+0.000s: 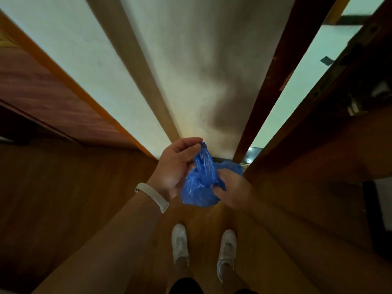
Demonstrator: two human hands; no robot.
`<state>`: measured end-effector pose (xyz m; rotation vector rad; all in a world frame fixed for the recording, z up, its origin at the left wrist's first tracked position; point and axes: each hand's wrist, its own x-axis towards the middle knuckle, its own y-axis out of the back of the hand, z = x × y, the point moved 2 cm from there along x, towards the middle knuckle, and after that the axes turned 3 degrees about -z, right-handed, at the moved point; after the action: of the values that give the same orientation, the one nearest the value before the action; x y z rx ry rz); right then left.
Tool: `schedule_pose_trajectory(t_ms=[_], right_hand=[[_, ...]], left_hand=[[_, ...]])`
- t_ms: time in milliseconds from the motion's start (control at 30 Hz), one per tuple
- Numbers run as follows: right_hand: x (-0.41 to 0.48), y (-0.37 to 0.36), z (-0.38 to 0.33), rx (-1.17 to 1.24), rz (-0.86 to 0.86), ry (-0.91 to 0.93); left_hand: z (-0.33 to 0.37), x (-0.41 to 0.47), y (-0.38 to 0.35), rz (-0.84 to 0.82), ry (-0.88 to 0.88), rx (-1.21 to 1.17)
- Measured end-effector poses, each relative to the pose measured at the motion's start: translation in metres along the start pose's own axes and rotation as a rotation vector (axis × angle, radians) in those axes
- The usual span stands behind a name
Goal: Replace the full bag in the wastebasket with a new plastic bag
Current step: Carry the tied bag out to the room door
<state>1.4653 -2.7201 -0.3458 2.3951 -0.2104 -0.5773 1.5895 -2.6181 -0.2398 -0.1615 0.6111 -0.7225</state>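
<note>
A crumpled blue plastic bag [200, 183] hangs between both hands at chest height, above the wooden floor. My left hand [176, 166] pinches the bag's upper edge between thumb and fingers; a white band circles that wrist. My right hand [232, 187] grips the bag's right side, its fingers curled into the plastic. No wastebasket shows in the head view.
I stand on a wooden floor [84, 198], my white shoes [180, 245] below the hands. A pale wall [191, 60] rises straight ahead with wooden door frames on both sides. A dark wooden door [339, 134] stands at the right, a wooden panel [42, 92] at the left.
</note>
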Motion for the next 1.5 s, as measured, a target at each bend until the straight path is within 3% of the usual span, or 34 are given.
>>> schedule_pose_trajectory(t_ms=[300,567,933,1000,1133,1233,1500], right_hand=[[0.114,-0.048,0.080,-0.062,0.006,-0.048],[0.206,-0.137,0.190,-0.133,-0.011,-0.108],[0.242,-0.198,0.284,-0.291,0.117,-0.051],[0.231,-0.197,0.288,-0.267,0.124,-0.046],[0.219,-0.183,0.274,-0.157,0.162,-0.073],[0.205,-0.165,0.255,-0.237,0.137,-0.082],[0.160,-0.085,0.168,-0.366,0.151,-0.119]], left_hand=[[-0.078,0.146,0.053,-0.020,0.147,0.048],[-0.195,0.273,0.105,0.000,0.248,0.002],[-0.331,0.394,0.188,0.151,0.142,0.757],[-0.343,0.396,0.193,0.118,0.169,0.862],[-0.334,0.381,0.194,-0.004,0.210,0.997],[-0.307,0.350,0.190,-0.023,0.169,1.061],[-0.212,0.255,0.165,-0.145,-0.137,1.493]])
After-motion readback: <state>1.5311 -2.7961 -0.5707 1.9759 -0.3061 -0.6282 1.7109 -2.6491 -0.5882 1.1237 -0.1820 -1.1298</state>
